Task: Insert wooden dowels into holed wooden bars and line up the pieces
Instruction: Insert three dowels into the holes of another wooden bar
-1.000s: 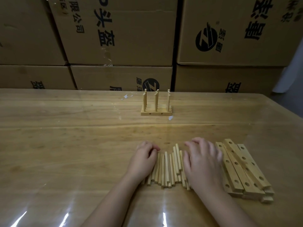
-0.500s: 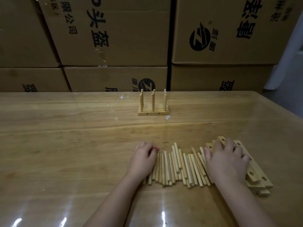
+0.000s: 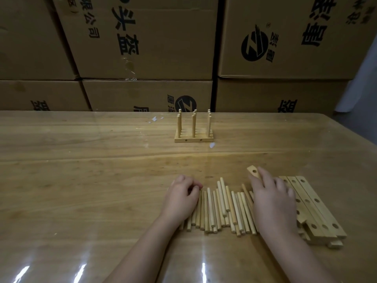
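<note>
A row of loose wooden dowels [image 3: 222, 209] lies on the table in front of me. My left hand [image 3: 181, 198] rests at the row's left edge with its fingers curled; I cannot see anything inside it. My right hand [image 3: 273, 201] grips a holed wooden bar [image 3: 253, 171] over the right end of the dowels, and only the bar's far tip with one hole shows past my fingers. A stack of holed bars [image 3: 314, 207] lies just right of that hand. Farther back stands an assembled piece [image 3: 193, 137], bars with upright dowels in them.
The wooden table [image 3: 81, 180] has a glossy cover, and its right edge runs diagonally at the far right. Stacked cardboard boxes [image 3: 142, 48] form a wall directly behind the table. A small white scrap [image 3: 211, 145] lies near the assembled piece.
My right hand went right onto the bar stack, then came back left with one bar in its grip. My left hand stayed at the dowels' left edge.
</note>
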